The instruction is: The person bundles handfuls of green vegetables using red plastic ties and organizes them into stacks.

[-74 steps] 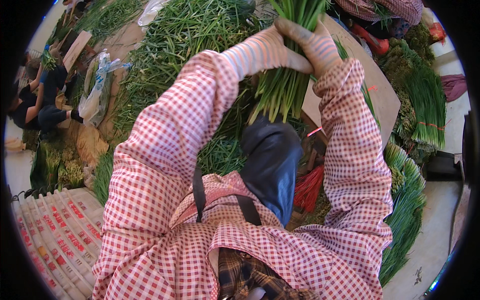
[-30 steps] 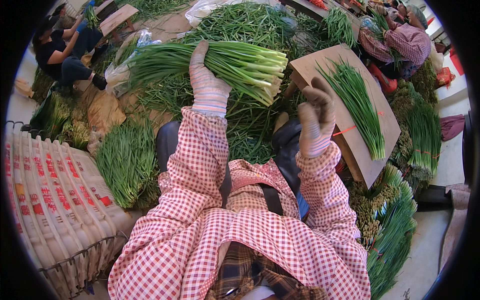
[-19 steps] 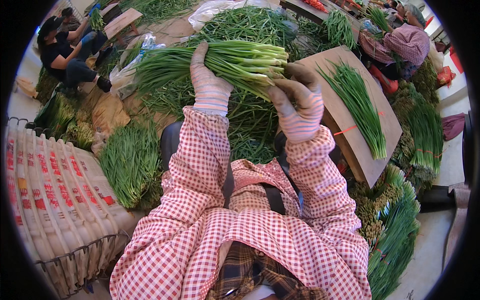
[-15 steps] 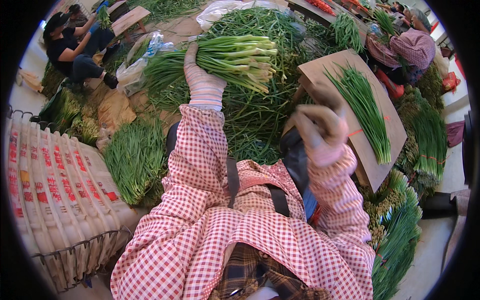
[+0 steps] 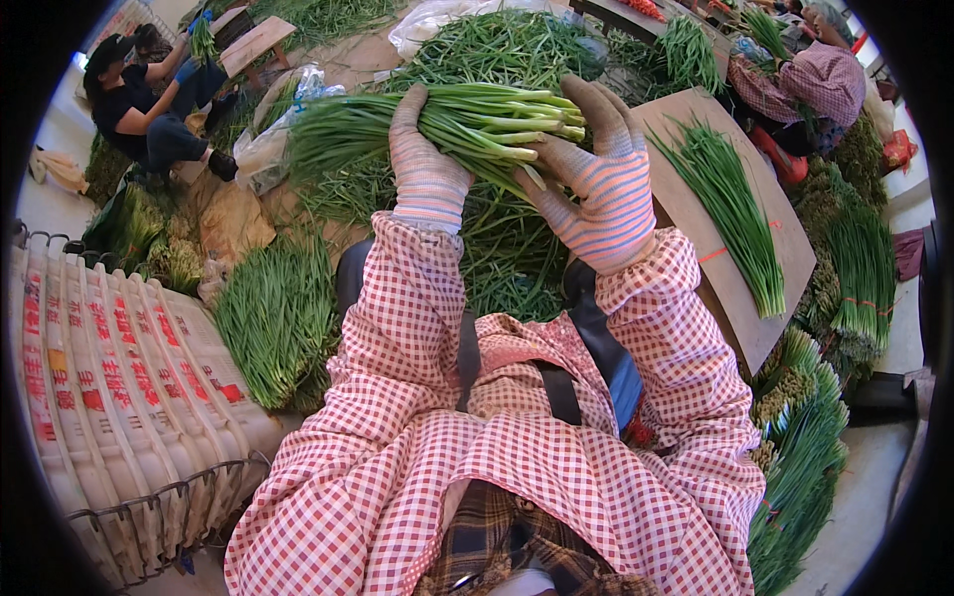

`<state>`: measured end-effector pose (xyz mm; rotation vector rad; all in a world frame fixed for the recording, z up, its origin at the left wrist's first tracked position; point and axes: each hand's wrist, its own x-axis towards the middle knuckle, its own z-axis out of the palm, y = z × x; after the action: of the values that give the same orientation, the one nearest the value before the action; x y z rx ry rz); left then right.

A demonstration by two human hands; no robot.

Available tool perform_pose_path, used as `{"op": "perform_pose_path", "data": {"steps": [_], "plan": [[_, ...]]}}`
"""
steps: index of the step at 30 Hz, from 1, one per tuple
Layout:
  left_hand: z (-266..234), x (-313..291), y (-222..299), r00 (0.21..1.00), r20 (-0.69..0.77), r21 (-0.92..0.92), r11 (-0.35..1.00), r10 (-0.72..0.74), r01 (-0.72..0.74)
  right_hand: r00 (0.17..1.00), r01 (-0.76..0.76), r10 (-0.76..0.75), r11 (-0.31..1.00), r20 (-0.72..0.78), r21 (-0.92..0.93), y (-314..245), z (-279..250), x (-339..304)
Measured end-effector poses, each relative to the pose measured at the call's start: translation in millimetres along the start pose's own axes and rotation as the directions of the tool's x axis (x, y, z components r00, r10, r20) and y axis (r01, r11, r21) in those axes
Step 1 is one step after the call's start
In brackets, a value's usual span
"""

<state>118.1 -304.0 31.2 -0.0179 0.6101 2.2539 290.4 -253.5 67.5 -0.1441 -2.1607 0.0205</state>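
Observation:
My left hand (image 5: 429,164), in a striped knit glove with soiled fingers, is closed round a bunch of Chinese chives (image 5: 487,119). The bunch lies crosswise in front of me, leaves to the left and pale stalk ends to the right. At those ends my right hand (image 5: 591,169), gloved alike, has its fingers spread. Its thumb and forefinger are on either side of a loose stalk tip, apparently touching the ends; a firm grip does not show. Below and behind the bunch is a large heap of loose green leaves (image 5: 512,283).
On my right, a tilted wooden board (image 5: 686,124) carries chives (image 5: 730,219) beside a red band. Tied bundles (image 5: 860,268) stand farther right. A white plastic crate (image 5: 149,368) and a chive pile (image 5: 278,318) are at left. Co-workers (image 5: 149,99) sit at far left and far right.
My right hand has swung from beside the board, where it was blurred, up to the bunch's pale ends. My left hand has shifted slightly right with the bunch.

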Motion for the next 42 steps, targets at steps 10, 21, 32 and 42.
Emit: {"op": "perform_pose_path", "data": {"steps": [10,21,32,42], "plan": [[-1,4,6,1.0,-0.017,-0.04,0.999,-0.027,0.026,0.973,-0.133,0.092,0.974,0.213,0.185,19,23,-8],[-10,30,55,0.972,0.066,-0.085,0.972,0.226,-0.221,0.517,-0.367,-0.09,0.875,0.851,0.315,-12,-64,-78],[-16,17,38,0.963,0.143,-0.006,0.973,0.228,-0.23,0.926,-0.37,0.288,0.828,0.246,0.422,-31,22,-2],[-96,60,100,0.689,0.725,-0.322,0.888,0.008,0.329,0.229,-0.702,0.135,0.709,0.964,0.067,0,-71,-132]]}}
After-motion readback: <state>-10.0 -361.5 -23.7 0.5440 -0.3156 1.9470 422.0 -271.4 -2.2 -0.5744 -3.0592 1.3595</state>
